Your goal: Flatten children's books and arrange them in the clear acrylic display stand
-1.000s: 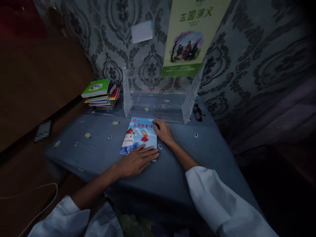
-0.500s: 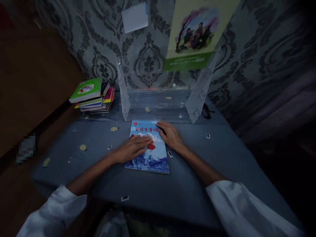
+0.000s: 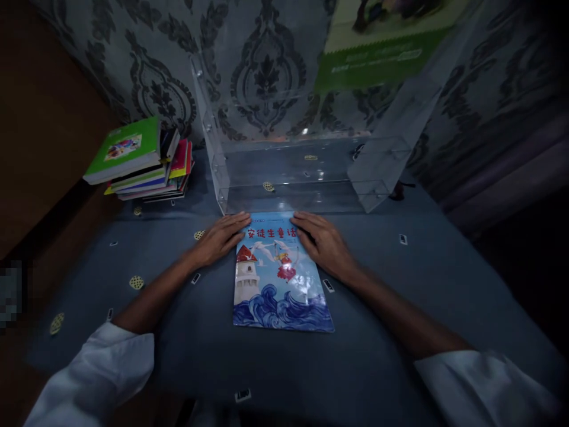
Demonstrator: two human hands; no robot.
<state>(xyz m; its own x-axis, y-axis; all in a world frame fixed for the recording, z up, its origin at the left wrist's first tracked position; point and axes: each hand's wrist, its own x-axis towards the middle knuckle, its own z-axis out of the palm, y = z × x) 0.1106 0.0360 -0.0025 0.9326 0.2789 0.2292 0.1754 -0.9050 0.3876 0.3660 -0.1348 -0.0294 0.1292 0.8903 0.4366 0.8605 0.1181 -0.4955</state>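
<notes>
A closed picture book point(image 3: 282, 279) with a blue cover, red title characters, a lighthouse and dark blue waves lies flat on the cloth-covered table. My left hand point(image 3: 217, 240) rests flat, fingers stretched out, with its fingertips at the book's upper left corner. Across from it, my right hand point(image 3: 326, 246) touches the upper right corner and side edge, its fingers extended and slightly bent. Neither hand is wrapped round anything.
Behind the book stands a clear acrylic rack point(image 3: 293, 198) against patterned wallpaper. A stack of books point(image 3: 146, 160) with a green one on top sits at the left. A green and yellow poster point(image 3: 377, 59) hangs at upper right. Dark glasses point(image 3: 398, 191) lie right of the rack.
My left hand has moved off the middle of the cover to the upper left corner. My right hand stays by the upper right corner. The view has come closer.
</notes>
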